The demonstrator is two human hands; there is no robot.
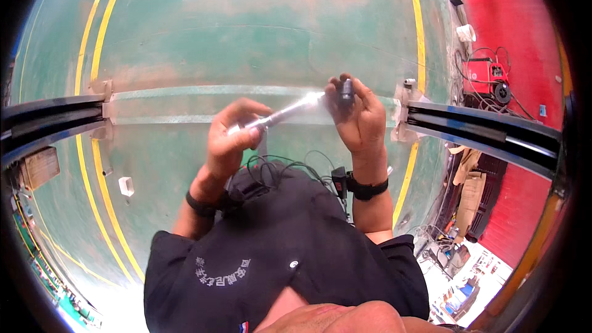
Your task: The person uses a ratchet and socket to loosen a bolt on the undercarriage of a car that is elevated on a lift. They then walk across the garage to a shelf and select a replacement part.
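My left hand [229,137] is closed round one end of a shiny silver socket-wrench handle [277,117]. It slants up to the right, its far end washed out by glare beside my right hand. Palm up, my right hand [361,117] has its fingers curled round a short black socket [346,90]. A small gap seems to lie between handle and socket, though the glare makes contact hard to judge. Both hands are held in front of my chest, above the floor.
Lift posts stand at left [55,120] and right [481,131], joined by a pale floor plate [203,94]. A red machine [487,77] with cables is by the red wall. Cardboard [470,203] lies at right; a white container [126,186] stands on the green floor.
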